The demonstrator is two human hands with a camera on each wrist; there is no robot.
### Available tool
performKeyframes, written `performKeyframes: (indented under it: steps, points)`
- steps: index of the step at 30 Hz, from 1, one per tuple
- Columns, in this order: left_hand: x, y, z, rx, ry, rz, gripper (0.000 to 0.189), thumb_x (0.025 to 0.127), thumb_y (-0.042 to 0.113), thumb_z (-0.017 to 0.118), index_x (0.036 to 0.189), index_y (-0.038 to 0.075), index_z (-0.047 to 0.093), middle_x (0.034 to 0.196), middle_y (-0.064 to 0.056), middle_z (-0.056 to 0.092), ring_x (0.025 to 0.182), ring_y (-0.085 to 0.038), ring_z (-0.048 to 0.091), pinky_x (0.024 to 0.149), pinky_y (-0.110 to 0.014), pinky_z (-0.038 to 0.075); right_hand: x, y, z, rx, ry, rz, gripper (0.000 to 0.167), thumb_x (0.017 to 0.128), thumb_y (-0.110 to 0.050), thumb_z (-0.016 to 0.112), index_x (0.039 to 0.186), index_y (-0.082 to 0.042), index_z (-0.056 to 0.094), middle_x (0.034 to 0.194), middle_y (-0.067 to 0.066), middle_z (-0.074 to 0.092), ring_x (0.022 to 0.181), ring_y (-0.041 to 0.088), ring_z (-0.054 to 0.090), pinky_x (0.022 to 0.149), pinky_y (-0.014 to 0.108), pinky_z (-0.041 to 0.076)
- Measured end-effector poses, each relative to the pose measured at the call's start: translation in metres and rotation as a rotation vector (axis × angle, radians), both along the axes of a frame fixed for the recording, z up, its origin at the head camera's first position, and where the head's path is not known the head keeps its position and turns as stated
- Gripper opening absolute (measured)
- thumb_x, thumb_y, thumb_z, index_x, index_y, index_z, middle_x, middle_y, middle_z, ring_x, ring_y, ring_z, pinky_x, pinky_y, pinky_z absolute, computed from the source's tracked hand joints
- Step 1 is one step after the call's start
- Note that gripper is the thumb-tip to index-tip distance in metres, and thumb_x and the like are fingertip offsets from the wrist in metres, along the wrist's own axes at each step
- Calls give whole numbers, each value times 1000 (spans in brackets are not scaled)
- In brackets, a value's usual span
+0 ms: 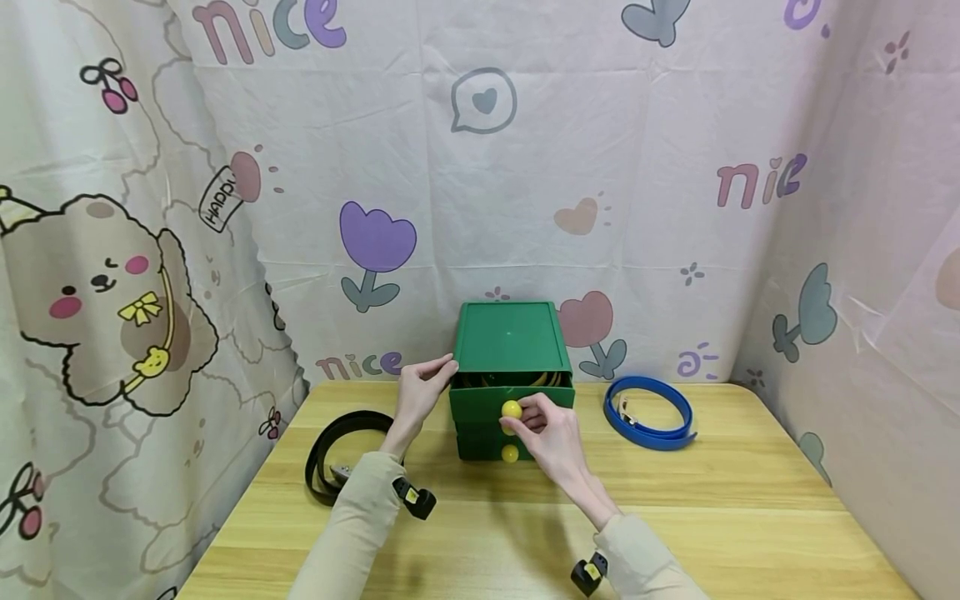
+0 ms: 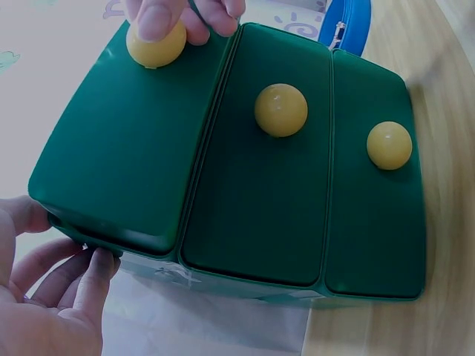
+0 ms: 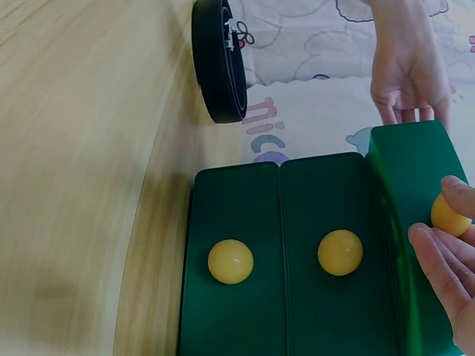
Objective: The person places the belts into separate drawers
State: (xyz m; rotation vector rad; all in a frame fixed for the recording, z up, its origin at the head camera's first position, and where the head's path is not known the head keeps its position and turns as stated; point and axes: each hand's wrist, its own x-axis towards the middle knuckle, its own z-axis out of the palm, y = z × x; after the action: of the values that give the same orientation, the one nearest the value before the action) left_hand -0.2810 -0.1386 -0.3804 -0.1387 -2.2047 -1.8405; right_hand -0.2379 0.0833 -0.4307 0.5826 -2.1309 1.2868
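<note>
A small green drawer cabinet (image 1: 510, 337) with three stacked drawers stands on the table, each drawer front bearing a round yellow knob. Its top drawer (image 2: 126, 141) is pulled partly out, and curved bands show dimly inside. My right hand (image 1: 553, 437) pinches the top knob (image 3: 447, 216) between thumb and fingers. At the cabinet's upper left edge, my left hand (image 1: 422, 396) touches the side with nearly straight fingers. Below, the middle knob (image 2: 280, 110) and bottom knob (image 2: 389, 145) sit on drawers that are closed.
Left of the cabinet, a coiled black belt (image 1: 318, 450) lies partly behind my left forearm. A coiled blue belt (image 1: 651, 437) with a metal buckle lies to the right. Behind the wooden table (image 1: 750, 517) hangs a printed curtain (image 1: 510, 183).
</note>
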Motion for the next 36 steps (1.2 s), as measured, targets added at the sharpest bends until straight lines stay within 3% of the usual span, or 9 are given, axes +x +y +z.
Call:
performKeyframes:
  steps: [5, 7, 16, 27, 36]
  points:
    - [1, 0, 1, -6, 2, 3, 32, 95, 16, 70, 124, 3, 71, 125, -18, 70, 115, -29, 69, 85, -15, 54, -2, -1, 0, -3, -9, -7, 24, 80, -17, 85, 94, -7, 70, 77, 4, 75, 64, 10, 69, 61, 18, 56]
    - [-6, -2, -7, -1, 12, 7, 31, 94, 18, 71, 123, 6, 73, 125, -16, 71, 114, -29, 69, 85, -15, 54, -2, -1, 0, -5, -6, -7, 23, 80, -17, 85, 94, -7, 70, 77, 5, 75, 64, 9, 69, 61, 18, 56]
    - [-7, -1, -7, 3, 7, 11, 32, 94, 19, 72, 123, 6, 73, 124, -16, 72, 114, -28, 69, 94, -25, 56, -7, -1, -2, -3, 27, -11, 23, 81, -17, 85, 95, -6, 70, 76, 5, 74, 63, 9, 69, 60, 17, 56]
    - [-6, -1, -6, 5, 21, 4, 32, 95, 16, 70, 123, 3, 72, 126, -17, 70, 113, -25, 70, 85, -14, 54, -12, -3, -2, -11, 56, -17, 22, 81, -15, 84, 94, -7, 70, 76, 5, 74, 62, 10, 69, 59, 15, 55]
    - [-6, 0, -6, 2, 27, 8, 32, 94, 16, 71, 122, 2, 72, 125, -18, 70, 113, -26, 70, 88, -17, 55, -14, -4, -2, -17, 65, -23, 22, 81, -15, 85, 94, -7, 69, 75, 5, 74, 61, 10, 69, 59, 15, 55]
